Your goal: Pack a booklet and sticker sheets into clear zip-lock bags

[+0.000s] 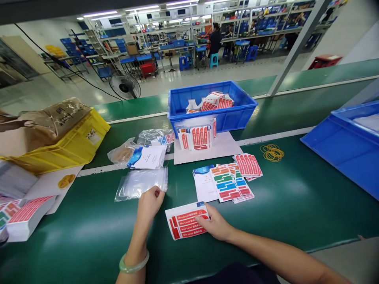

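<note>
My left hand [150,202] is closed, its fingertips pinched at the right corner of a stack of clear plastic bags [139,183]. In my right hand [217,224] is a small set of red-and-white label sheets [186,225], thumb on top, with a blue-cornered paper showing at its upper edge. Just beyond it lie a blue-and-white leaflet [204,185], multicoloured label sheets [226,183] and a fanned pile of red label sheets [248,165]. Behind the bags is a stack of blue-and-white leaflets [149,156].
Filled bags [197,136] lean on a blue bin [211,114] holding more label sheets. Yellow rubber bands [272,152] lie right of it. A yellow crate [89,138] and thick label stacks [28,219] stand left; another blue bin [343,142] stands right.
</note>
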`<state>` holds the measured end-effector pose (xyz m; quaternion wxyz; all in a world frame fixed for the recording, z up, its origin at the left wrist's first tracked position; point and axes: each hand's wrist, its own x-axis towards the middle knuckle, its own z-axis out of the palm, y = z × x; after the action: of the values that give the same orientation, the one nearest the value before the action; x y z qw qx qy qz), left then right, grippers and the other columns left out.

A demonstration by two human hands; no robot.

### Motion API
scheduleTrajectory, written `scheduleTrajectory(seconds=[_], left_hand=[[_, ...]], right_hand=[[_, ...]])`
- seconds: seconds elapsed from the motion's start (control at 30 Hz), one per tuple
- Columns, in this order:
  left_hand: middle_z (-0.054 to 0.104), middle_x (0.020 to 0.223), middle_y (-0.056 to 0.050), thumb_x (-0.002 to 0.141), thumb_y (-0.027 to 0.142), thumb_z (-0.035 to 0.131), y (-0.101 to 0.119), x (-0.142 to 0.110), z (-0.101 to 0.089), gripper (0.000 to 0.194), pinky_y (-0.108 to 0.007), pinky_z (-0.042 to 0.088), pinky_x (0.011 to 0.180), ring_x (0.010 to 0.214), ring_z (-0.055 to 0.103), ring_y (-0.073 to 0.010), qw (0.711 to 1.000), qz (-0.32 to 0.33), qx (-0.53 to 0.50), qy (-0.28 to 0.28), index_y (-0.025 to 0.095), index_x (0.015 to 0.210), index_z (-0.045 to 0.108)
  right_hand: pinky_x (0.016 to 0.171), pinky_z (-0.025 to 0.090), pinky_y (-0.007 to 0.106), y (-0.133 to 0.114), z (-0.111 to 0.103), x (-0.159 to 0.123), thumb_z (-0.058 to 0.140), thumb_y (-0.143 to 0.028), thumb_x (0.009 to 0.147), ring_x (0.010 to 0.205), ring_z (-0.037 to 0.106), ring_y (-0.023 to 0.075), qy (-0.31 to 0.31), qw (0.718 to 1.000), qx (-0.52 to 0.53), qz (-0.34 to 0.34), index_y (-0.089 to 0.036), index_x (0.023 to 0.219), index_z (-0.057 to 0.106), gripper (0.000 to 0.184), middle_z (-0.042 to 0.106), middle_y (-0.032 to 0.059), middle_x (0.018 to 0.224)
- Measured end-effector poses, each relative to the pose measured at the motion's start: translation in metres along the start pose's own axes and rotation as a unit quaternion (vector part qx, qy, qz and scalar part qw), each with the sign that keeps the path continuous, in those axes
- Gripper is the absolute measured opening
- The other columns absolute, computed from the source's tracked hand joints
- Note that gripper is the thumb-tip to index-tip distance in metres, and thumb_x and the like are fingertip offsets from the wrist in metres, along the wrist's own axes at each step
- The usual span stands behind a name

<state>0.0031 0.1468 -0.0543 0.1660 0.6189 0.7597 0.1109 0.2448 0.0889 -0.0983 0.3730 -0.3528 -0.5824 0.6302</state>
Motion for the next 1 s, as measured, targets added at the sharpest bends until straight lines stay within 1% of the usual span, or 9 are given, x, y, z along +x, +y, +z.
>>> scheduleTrajectory(seconds=[0.07, 0.13, 0.2, 0.27, 0.33, 0.5, 0.67, 0.87, 1.0], left_hand=[[0.063, 0.063, -0.002, 0.081, 0.031, 0.042, -0.003, -0.003, -0.003, 0.020, -0.027, 0.041, 0.058, 0.063, 0.061, -0.0193, 0.999, 0.009, -0.050, -0.020, 0.020, 0.071, 0.056], [0.061, 0.061, 0.000, 0.083, 0.034, 0.040, -0.001, -0.007, -0.005, 0.023, -0.025, 0.043, 0.055, 0.058, 0.061, -0.0167, 0.993, 0.027, -0.100, -0.057, 0.020, 0.075, 0.056], [0.058, 0.058, 0.002, 0.083, 0.038, 0.041, 0.005, -0.013, -0.004, 0.024, -0.023, 0.043, 0.052, 0.053, 0.058, -0.0146, 0.977, 0.048, -0.175, -0.112, 0.020, 0.076, 0.054], [0.054, 0.054, 0.003, 0.083, 0.040, 0.045, 0.015, -0.021, 0.001, 0.024, -0.022, 0.041, 0.049, 0.050, 0.053, -0.0129, 0.951, 0.070, -0.251, -0.168, 0.019, 0.073, 0.052], [0.051, 0.054, 0.004, 0.083, 0.039, 0.049, 0.026, -0.031, 0.009, 0.024, -0.022, 0.036, 0.048, 0.049, 0.048, -0.0115, 0.933, 0.104, -0.282, -0.199, 0.019, 0.069, 0.049], [0.047, 0.055, 0.004, 0.085, 0.032, 0.048, 0.050, -0.051, 0.031, 0.027, -0.023, 0.030, 0.051, 0.053, 0.041, -0.0102, 0.937, 0.206, -0.204, -0.194, 0.019, 0.061, 0.043], [0.049, 0.057, 0.004, 0.086, 0.032, 0.047, 0.056, -0.055, 0.033, 0.026, -0.023, 0.030, 0.051, 0.053, 0.042, -0.0105, 0.935, 0.223, -0.188, -0.200, 0.019, 0.063, 0.045], [0.062, 0.074, 0.002, 0.087, 0.027, 0.045, 0.058, -0.057, 0.031, 0.015, -0.024, 0.038, 0.061, 0.064, 0.054, -0.0127, 0.948, 0.240, -0.149, -0.147, 0.023, 0.086, 0.060], [0.059, 0.066, 0.002, 0.087, 0.023, 0.043, 0.056, -0.060, 0.034, 0.020, -0.024, 0.036, 0.056, 0.059, 0.053, -0.0127, 0.955, 0.262, -0.074, -0.120, 0.021, 0.072, 0.056]], right_hand=[[0.088, 0.048, 0.033, -0.003, -0.003, 0.001, 0.051, -0.025, 0.088, 0.103, 0.059, 0.0200, 0.023, 1.000, -0.008, 0.009, -0.023, 0.138, 0.031, 0.054, 0.054, 0.0094, 0.128], [0.094, 0.045, 0.033, -0.006, -0.007, 0.003, 0.051, -0.025, 0.088, 0.113, 0.054, 0.0203, 0.042, 0.998, -0.040, 0.005, -0.025, 0.144, 0.016, 0.066, 0.045, 0.0102, 0.137], [0.094, 0.043, 0.032, -0.009, -0.008, 0.005, 0.049, -0.025, 0.089, 0.112, 0.054, 0.0204, 0.024, 0.997, -0.072, -0.005, -0.023, 0.140, 0.030, 0.055, 0.051, 0.0093, 0.131], [0.087, 0.046, 0.031, -0.010, -0.008, 0.007, 0.047, -0.027, 0.090, 0.100, 0.060, 0.0203, -0.002, 0.995, -0.096, 0.002, -0.020, 0.121, 0.054, 0.033, 0.063, 0.0079, 0.113], [0.078, 0.048, 0.029, -0.011, -0.006, 0.009, 0.049, -0.030, 0.089, 0.088, 0.063, 0.0200, 0.002, 0.993, -0.118, 0.024, -0.018, 0.099, 0.065, 0.022, 0.068, 0.0063, 0.096], [0.071, 0.045, 0.025, -0.010, -0.003, 0.014, 0.050, -0.029, 0.087, 0.076, 0.061, 0.0161, 0.039, 0.991, -0.125, 0.031, -0.016, 0.082, 0.065, 0.020, 0.067, 0.0019, 0.080], [0.069, 0.043, 0.023, -0.004, -0.005, 0.015, 0.047, -0.019, 0.086, 0.071, 0.058, 0.0133, 0.066, 0.989, -0.131, 0.015, -0.016, 0.073, 0.060, 0.018, 0.063, -0.0007, 0.073], [0.068, 0.043, 0.022, -0.004, -0.005, 0.013, 0.046, -0.018, 0.085, 0.073, 0.060, 0.0139, 0.064, 0.984, -0.165, 0.005, -0.017, 0.076, 0.060, 0.017, 0.065, 0.0002, 0.076], [0.062, 0.041, 0.021, -0.008, -0.005, 0.013, 0.046, -0.018, 0.085, 0.068, 0.058, 0.0134, 0.047, 0.981, -0.189, 0.004, -0.016, 0.073, 0.058, 0.018, 0.063, -0.0001, 0.071]])
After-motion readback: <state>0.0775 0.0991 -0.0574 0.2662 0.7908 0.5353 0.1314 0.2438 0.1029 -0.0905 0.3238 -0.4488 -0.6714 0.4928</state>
